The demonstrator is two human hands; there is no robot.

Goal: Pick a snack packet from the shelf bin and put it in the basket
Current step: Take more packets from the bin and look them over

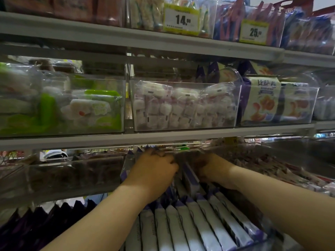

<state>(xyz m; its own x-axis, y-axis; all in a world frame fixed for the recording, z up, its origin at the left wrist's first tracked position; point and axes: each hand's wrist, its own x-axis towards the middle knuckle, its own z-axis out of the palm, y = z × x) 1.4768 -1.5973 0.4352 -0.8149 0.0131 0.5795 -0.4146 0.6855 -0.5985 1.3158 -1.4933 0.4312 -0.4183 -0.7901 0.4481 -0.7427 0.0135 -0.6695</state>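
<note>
Reaching into the clear plastic shelf bin [262,240], the left hand [154,171] and right hand [212,169] bury their fingers among upright white-and-purple snack packets [204,225]. I cannot tell either grip in the shadow. Pinching one top edge and lifting straight should work. The grey metal shelf [181,134] carries more bins; no basket shows.

Your left hand [154,171] and right hand [212,169] bury their fingertips among the packets [190,178] at 6 o'clock, grip unclear; both forearms [101,218] leave the bottom edge; the bin [72,105] at 9 o'clock is blurred; the small print on the tag [182,19] at 12 is unreadable.
</note>
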